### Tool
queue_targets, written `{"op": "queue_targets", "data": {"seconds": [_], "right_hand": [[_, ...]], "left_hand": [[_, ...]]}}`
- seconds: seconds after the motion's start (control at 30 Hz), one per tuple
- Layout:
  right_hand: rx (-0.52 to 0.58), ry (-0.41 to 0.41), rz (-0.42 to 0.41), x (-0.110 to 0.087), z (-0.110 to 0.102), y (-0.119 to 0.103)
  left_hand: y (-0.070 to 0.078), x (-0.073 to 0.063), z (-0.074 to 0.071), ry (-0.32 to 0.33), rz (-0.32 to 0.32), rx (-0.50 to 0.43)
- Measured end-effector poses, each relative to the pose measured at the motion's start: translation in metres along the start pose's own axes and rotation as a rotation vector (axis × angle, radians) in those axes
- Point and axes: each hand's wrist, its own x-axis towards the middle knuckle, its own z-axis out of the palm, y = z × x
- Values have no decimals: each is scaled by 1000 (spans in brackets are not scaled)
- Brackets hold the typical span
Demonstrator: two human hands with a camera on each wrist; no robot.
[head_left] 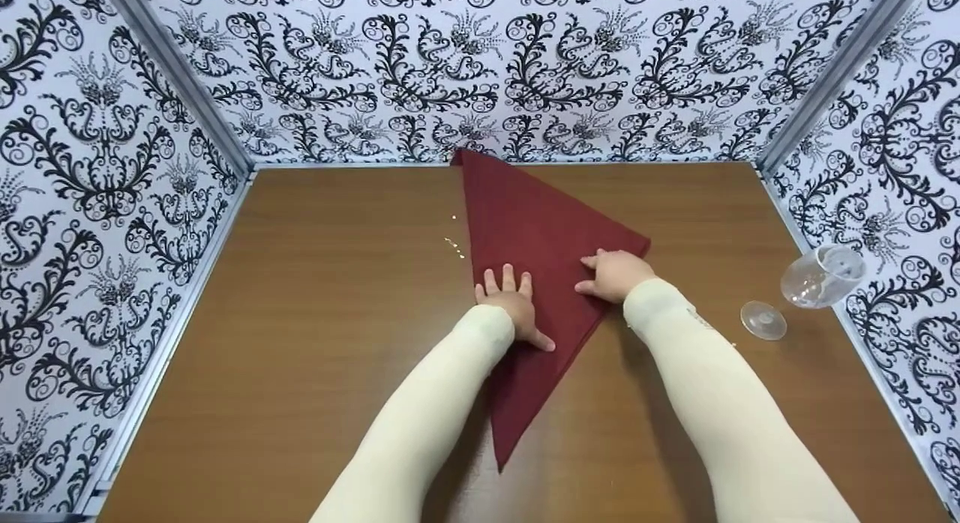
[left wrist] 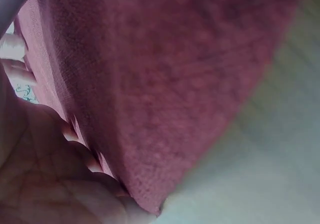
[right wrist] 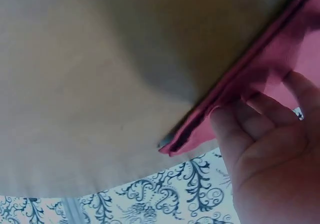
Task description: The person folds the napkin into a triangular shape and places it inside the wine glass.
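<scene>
I'm resting my spread left hand [head_left: 510, 309] on the cloth [head_left: 525, 223] at twelve o'clock, likely steadying it; my right hand [head_left: 621, 275], fingers loosely extended, is touching its three o'clock side.

A: How is the brown wood-grain tabletop [head_left: 330, 298] bounded?
B: It is enclosed by white walls [head_left: 465, 65] printed with black floral scrollwork, joined at grey metal posts [head_left: 182, 76]; a pale sheen [head_left: 540, 452] is reflected near the front.
</scene>
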Motion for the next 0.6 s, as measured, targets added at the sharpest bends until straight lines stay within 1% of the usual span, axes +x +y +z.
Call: {"op": "queue_targets", "data": {"seconds": [0.03, 0.1, 0.17, 0.27, 0.3, 0.33, 0.37, 0.47, 0.53, 0.57, 0.6], "right_hand": [[8, 5, 7, 0, 0, 2], [34, 9, 16, 0, 1, 5], [56, -11, 33, -1, 3, 8], [68, -35, 43, -2, 4, 10], [62, -38, 42, -2, 4, 10], [51, -39, 39, -1, 4, 10], [43, -38, 36, -1, 4, 9], [32, -20, 28, 0, 2, 9], [44, -8, 29, 1, 2, 9], [54, -8, 30, 0, 2, 9], [64, -7, 32, 0, 2, 10]], "left_hand": [[-1, -1, 0, 3, 4, 5], [-3, 2, 1, 12, 11, 15], [-4, 4, 3, 19, 23, 15], [-7, 2, 2, 32, 39, 25], [-8, -2, 0, 32, 45, 27], [-10, 1, 2, 40, 46, 27], [-10, -2, 0, 39, 51, 32], [-12, -5, -2, 47, 60, 35], [-13, -5, -2, 51, 67, 37], [-12, -9, -5, 47, 72, 40], [-12, -9, -5, 49, 74, 41]]}}
